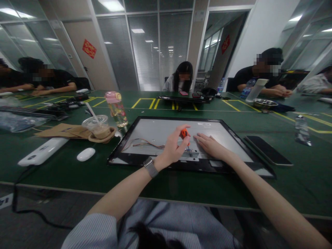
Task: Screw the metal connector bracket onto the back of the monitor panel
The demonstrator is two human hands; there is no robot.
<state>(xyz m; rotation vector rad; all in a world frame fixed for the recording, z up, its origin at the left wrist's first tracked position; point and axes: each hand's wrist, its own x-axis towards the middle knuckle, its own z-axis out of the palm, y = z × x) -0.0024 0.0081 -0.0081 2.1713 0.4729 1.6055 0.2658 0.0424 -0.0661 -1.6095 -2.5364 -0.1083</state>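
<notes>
My left hand, with a watch on its wrist, grips a screwdriver by its orange and black handle. The shaft points down, its tip at a small metal bracket near the front edge of a flat display panel. The panel lies on the table with its grey metal back up, inside a black frame. My right hand rests on the metal back, right of the bracket, fingers stretched out and holding nothing. Thin coloured wires run across the panel's left part. Fine detail at the tip is too small to tell.
Left of the panel are a plastic drink cup, a pink-lidded bottle, a white mouse and a white power strip. A black phone lies to the right. Several people sit around the green table.
</notes>
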